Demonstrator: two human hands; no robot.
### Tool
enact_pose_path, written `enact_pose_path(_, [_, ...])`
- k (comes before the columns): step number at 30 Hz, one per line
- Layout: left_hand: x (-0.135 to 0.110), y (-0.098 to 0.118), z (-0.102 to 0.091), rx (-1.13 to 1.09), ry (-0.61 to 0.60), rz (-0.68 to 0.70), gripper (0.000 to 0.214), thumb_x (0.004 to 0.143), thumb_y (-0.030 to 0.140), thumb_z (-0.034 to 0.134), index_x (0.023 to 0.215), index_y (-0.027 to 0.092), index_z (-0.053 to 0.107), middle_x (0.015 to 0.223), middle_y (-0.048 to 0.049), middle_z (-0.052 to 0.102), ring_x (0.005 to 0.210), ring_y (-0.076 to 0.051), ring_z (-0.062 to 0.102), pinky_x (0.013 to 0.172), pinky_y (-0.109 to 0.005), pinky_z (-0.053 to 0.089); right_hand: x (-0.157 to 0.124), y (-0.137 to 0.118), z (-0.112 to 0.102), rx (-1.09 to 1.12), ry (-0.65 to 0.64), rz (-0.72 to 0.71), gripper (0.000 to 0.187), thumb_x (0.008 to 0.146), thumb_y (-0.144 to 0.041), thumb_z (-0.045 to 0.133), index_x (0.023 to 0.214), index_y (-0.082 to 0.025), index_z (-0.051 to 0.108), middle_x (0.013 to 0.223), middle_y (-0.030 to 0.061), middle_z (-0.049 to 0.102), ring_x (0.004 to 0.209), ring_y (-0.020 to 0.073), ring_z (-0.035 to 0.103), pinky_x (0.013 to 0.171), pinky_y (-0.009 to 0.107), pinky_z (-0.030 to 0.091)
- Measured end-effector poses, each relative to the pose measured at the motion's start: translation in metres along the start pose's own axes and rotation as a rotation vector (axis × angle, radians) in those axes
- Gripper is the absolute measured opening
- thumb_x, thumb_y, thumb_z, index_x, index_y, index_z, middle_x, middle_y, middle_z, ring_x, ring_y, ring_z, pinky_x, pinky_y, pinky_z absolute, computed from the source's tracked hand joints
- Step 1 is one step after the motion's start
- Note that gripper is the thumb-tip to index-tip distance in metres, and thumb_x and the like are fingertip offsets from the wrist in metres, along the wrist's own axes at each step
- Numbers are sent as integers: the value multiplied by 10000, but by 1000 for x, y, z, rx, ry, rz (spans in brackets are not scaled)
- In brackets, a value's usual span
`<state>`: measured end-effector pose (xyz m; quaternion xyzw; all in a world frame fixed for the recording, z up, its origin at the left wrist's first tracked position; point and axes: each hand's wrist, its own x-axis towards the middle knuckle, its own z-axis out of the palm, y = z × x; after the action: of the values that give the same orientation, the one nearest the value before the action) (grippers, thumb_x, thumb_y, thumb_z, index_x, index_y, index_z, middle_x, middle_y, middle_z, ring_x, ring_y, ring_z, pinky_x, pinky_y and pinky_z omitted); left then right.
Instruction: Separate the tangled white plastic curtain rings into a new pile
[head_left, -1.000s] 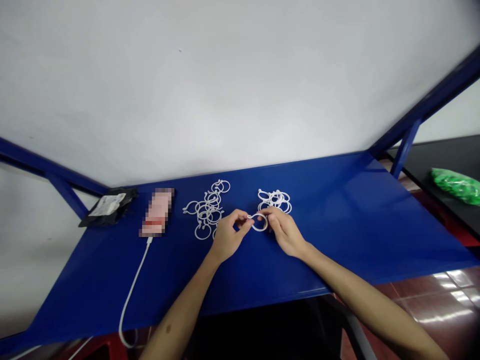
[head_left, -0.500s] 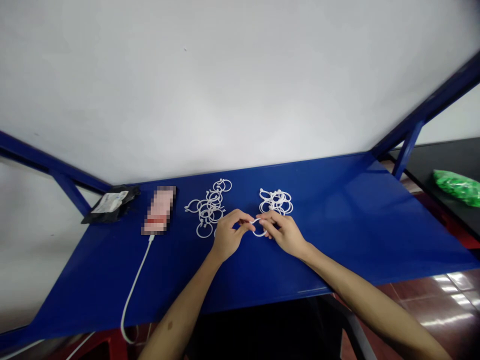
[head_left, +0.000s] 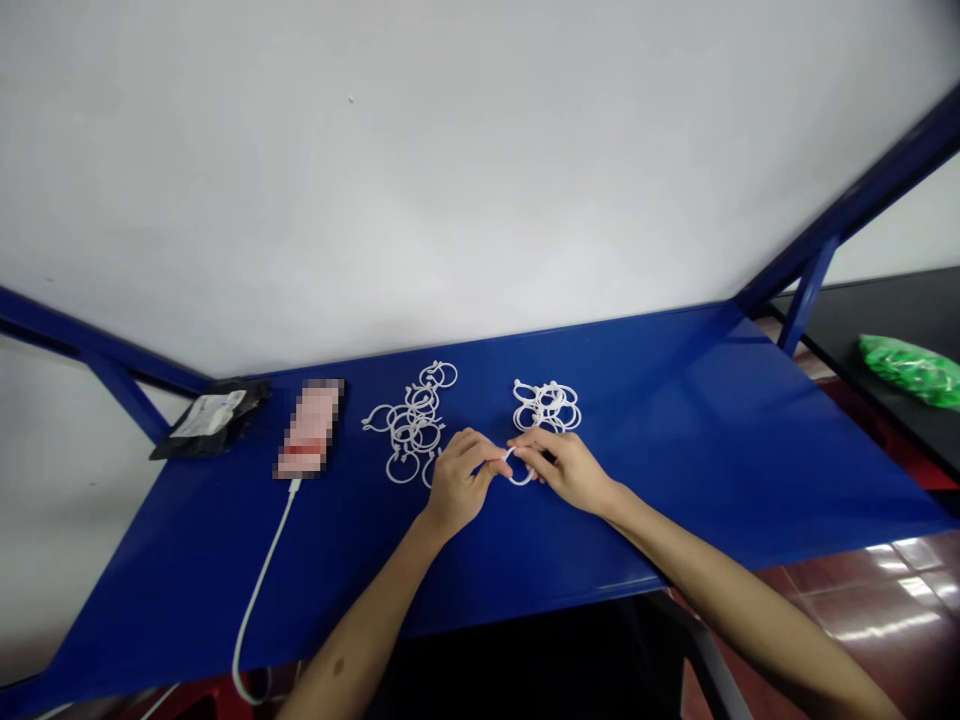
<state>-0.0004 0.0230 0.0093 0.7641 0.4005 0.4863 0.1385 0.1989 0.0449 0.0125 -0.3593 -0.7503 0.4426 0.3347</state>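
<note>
Between my two hands is a thin white plastic ring [head_left: 520, 481], its lower arc showing below the fingertips. My left hand [head_left: 463, 480] pinches the ring's left side between thumb and fingers. On the other side my right hand [head_left: 564, 470] is closed on the ring's upper right part. The ring's ends are hidden by my fingers. Left of my left hand lies a loose spread of similar white rings [head_left: 414, 425], several with small knobs at their ends. Just beyond my right hand is a tighter heap of white rings [head_left: 549, 403].
Everything lies on a blue table [head_left: 675, 430] against a pale wall. To the left are a phone-like pixelated object [head_left: 311, 430] with a white cable [head_left: 262, 580], and a black plastic packet [head_left: 214, 415]. A green bag [head_left: 911, 370] rests on a black surface at right.
Both hands still hold the ring, with my left fingers slightly shifted on it. The whole view has moved a little; the ring piles look the same.
</note>
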Motion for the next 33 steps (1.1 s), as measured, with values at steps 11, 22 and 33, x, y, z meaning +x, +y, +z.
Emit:
enact_pose_path(11, [-4, 3, 3, 75, -60, -95, 363, 1005, 390, 499, 714, 227, 640, 698, -9, 670, 670, -159, 587, 671, -324, 430, -2, -1, -5, -10, -78, -64, 232, 1034, -340, 471, 1072, -186, 641, 762, 4, 678, 582, 97, 644, 570, 219, 516])
enact_pose_path(22, [2, 2, -4, 2, -45, -125, 188, 981, 282, 564, 833, 227, 666, 765, 0, 723, 719, -151, 636, 717, -304, 460, -2, -8, 15, -5, 22, 0, 258, 1000, -414, 541, 894, -192, 616, 645, -44, 565, 556, 94, 497, 546, 222, 412])
enact_pose_path(33, [-3, 1, 3, -9, -133, -125, 338, 1017, 337, 479, 737, 235, 639, 734, -2, 709, 689, -151, 624, 712, -312, 461, -8, 1, 6, -295, -51, -288, 252, 1049, -313, 440, 927, -195, 626, 782, 31, 648, 654, 135, 589, 614, 261, 479])
